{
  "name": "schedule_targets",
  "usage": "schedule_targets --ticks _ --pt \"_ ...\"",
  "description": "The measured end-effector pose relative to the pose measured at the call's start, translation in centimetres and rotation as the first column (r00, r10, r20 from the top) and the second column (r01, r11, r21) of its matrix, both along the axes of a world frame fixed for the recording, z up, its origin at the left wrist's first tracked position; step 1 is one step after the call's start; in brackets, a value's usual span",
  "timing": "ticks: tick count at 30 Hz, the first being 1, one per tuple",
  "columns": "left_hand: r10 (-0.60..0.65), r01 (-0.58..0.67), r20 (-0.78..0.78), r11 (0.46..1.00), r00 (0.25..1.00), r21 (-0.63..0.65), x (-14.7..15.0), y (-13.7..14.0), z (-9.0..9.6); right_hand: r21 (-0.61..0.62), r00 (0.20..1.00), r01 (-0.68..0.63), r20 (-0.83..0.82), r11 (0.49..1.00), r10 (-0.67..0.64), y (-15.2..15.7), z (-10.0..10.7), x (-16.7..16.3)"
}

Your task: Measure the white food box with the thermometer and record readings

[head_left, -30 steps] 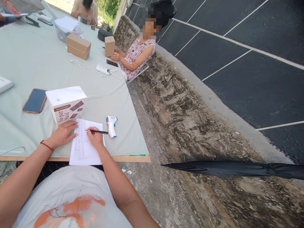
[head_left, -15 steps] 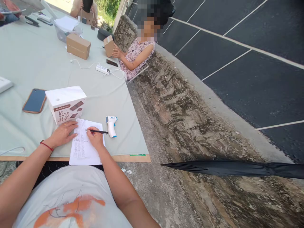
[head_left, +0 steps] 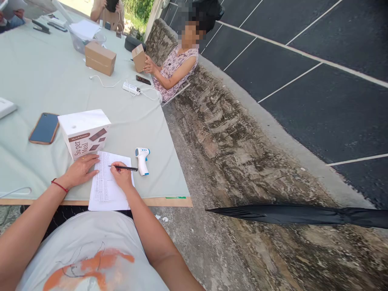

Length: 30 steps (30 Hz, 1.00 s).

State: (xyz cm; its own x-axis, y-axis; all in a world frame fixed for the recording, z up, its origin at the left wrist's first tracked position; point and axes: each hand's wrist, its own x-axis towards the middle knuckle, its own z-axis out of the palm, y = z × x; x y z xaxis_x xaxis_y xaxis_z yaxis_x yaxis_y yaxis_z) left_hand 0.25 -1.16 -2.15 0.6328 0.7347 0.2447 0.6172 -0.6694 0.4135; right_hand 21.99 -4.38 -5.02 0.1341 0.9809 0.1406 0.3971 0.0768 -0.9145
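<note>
My right hand [head_left: 121, 176] is closed around a black pen [head_left: 125, 167], its tip over a sheet of paper [head_left: 113, 186] covered with small rows of writing. The sheet lies at the table's near edge. Lying flat with fingers stretched, my left hand [head_left: 80, 171] touches the paper's left side. Just beyond that hand stands a white box [head_left: 86, 131] labelled "Super Meal". A white and blue infrared thermometer [head_left: 142, 161] rests to the right of the pen.
A phone [head_left: 44, 128] lies left of the box on the cloth-covered table [head_left: 133, 125]. Farther back are a cardboard box [head_left: 100, 58], a power strip [head_left: 131, 88] and a plastic bin [head_left: 79, 45]. A seated person [head_left: 178, 66] holds a small carton [head_left: 139, 58]. A folded black umbrella [head_left: 287, 214] extends at right.
At the far left, another person's papers have been raised and tilted. My hands, the pen and the sheet show no visible movement.
</note>
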Motion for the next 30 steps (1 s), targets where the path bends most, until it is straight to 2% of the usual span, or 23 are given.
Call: schedule_targets --ticks 15,30 --pt "0.001 -0.001 0.0 1.0 1.0 -0.002 -0.01 0.11 0.03 0.002 0.997 0.031 -0.064 1.0 -0.031 0.07 -0.47 0.03" --pt "0.002 -0.002 0.025 1.0 1.0 0.0 0.0 0.09 -0.21 0.014 0.999 0.04 -0.019 0.999 -0.039 0.21 -0.69 0.0"
